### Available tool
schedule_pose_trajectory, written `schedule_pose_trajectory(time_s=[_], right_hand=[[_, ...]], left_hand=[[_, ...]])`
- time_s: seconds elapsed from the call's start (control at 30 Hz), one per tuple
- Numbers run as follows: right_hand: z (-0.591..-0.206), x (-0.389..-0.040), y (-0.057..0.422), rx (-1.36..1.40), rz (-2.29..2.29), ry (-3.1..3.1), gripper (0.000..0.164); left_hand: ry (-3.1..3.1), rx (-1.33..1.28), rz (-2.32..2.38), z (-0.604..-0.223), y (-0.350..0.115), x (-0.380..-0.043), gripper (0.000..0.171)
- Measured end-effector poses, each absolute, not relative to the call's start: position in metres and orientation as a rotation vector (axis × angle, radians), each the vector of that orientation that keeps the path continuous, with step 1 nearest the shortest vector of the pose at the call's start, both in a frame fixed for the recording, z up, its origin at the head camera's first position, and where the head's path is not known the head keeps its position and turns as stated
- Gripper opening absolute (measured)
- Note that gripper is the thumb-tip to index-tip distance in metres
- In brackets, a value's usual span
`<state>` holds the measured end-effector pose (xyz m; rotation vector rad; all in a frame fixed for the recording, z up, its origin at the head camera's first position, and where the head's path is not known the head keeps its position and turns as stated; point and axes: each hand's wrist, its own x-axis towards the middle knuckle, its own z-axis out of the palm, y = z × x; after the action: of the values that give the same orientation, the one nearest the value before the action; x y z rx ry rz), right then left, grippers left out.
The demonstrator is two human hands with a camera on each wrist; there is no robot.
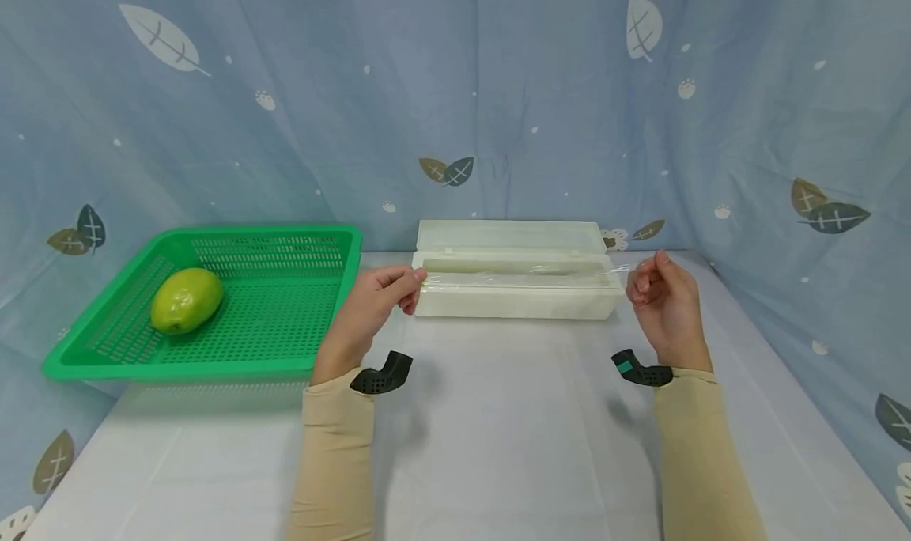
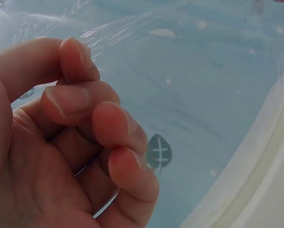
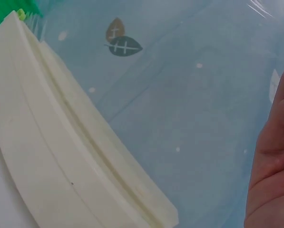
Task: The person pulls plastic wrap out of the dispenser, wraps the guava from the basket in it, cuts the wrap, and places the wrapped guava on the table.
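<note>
A clear sheet of cling film [image 1: 512, 278] stretches between my two hands above an open white cling film box [image 1: 512, 304]. At the left end, my left hand [image 1: 370, 308] pinches the film's edge between thumb and curled forefinger. Past the box's right end, my right hand [image 1: 667, 312] pinches the other side of the film, fingers curled. In the left wrist view the film [image 2: 122, 33] shows as shiny creases running from the fingertips. The right wrist view catches the long box [image 3: 61, 118] and only part of the right hand [image 3: 275, 166].
To the left, a green plastic basket [image 1: 206, 367] holds a yellow-green fruit [image 1: 187, 300]. The box's lid [image 1: 508, 236] stands raised at the back. A blue leaf-patterned curtain [image 1: 541, 90] hangs behind the white table [image 1: 498, 446].
</note>
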<state>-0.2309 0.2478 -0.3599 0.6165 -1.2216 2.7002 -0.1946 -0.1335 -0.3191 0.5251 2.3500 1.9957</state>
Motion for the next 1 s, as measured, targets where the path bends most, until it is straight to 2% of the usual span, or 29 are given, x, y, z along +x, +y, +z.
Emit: schedule_pose_trajectory(time_s=[0.33,1.0], right_hand=[[-0.356,-0.227,0.245,0.638,2.681,-1.197,0.035],[-0.345,-0.225,0.244,0.682,2.659,-1.168,0.033]], left_hand=[[2.35,0.454,2.076,-0.313,-0.129,-0.193,0.036],[2.337,0.426,2.201,-0.309,-0.126,-0.19,0.035]])
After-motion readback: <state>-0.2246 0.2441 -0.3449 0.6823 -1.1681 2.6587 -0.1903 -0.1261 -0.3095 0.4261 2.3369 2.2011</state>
